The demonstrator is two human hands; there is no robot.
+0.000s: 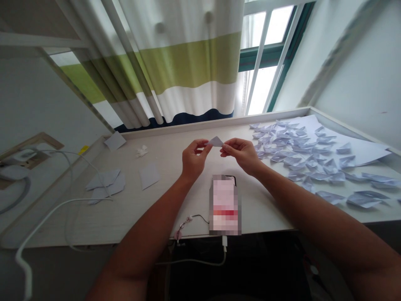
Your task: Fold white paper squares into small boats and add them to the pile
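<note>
Fingers (205, 147) of my left hand (192, 161) and right hand (242, 154) are pinched shut on a small folded paper piece (215, 141), held in the air between them just above the middle of the frame, over the worktop (163, 196). I hold it only by its two ends, so I judge a tug from either side could tear the fold or pull it askew, and a loose pinch could drop it. Directly below lies a phone (224, 205) with a charging cable (200, 261) hanging off the near edge; a dropped piece could land there, and a lowered forearm could nudge the phone off. At centre right, many folded paper pieces (300, 156) lie close together beside large white sheets (351, 146); a sweep of my right elbow could scatter them. Loose paper sheets (108, 184) lie at centre left, well apart.
</note>
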